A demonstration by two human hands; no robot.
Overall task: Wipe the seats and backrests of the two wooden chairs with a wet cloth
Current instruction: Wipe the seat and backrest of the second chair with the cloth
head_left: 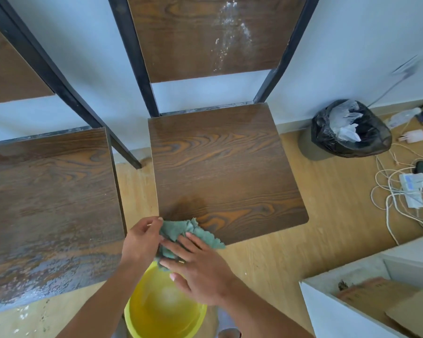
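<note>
Head view: both hands on the green cloth (181, 236) at the front-left corner of the right chair's seat (226, 172), directly above a yellow basin (166, 311) on the floor. Left hand (142, 239) pinches the cloth's left edge between thumb and fingers; right hand (197, 269) lies flat, fingers spread, pressing down on the bunched cloth. Part of the cloth rests on the seat corner, the rest hangs off over the basin. Dark damp patch on the seat just beyond the cloth. Right chair's backrest (205, 37) carries a white powdery streak on its upper right. Left chair's seat (49, 203) shows wet, streaky sheen toward its front edge; its backrest (7, 69) is partly cut off by the frame. Black-bagged bin (349, 129) stands against the wall to the right, tangled white cables (401, 196) near it.
</note>
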